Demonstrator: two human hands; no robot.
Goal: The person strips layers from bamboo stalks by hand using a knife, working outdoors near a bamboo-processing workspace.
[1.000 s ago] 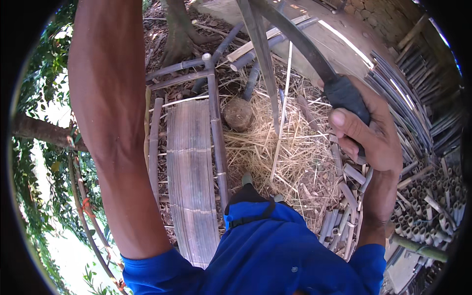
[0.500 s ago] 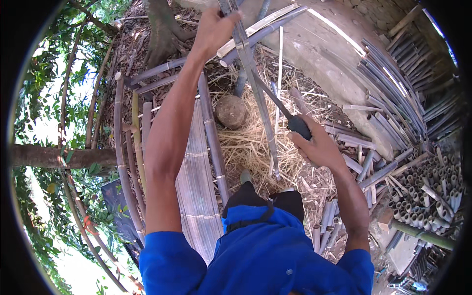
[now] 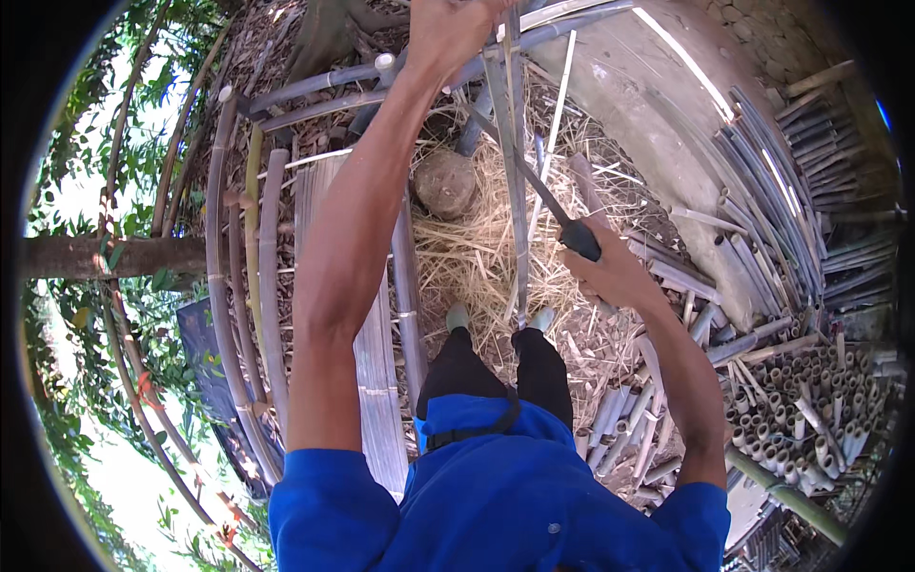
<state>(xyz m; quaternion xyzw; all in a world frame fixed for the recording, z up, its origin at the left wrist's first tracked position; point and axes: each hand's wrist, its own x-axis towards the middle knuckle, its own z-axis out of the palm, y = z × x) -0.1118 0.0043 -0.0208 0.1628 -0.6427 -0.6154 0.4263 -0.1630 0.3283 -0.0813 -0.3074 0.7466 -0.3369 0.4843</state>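
My left hand [image 3: 450, 30] is raised at the top of the view, gripping the upper end of a long split bamboo strip [image 3: 515, 181] that runs down toward my feet. My right hand [image 3: 610, 272] is closed on the black handle of a knife [image 3: 578, 236], whose dark blade angles up and left against the strip. Straw-like shavings [image 3: 477, 257] lie under the strip, around a round wooden block [image 3: 446, 181].
Long bamboo poles [image 3: 238, 286] lie at the left beside a flat slatted bamboo panel [image 3: 372, 362]. Cut bamboo tubes [image 3: 829, 400] are stacked at the right, with split strips [image 3: 782, 219] above them. A tree trunk [image 3: 95, 257] and foliage are far left.
My left arm has stretched up and away to the top of the strip. My right hand with the knife has dropped lower and moved toward the strip's middle.
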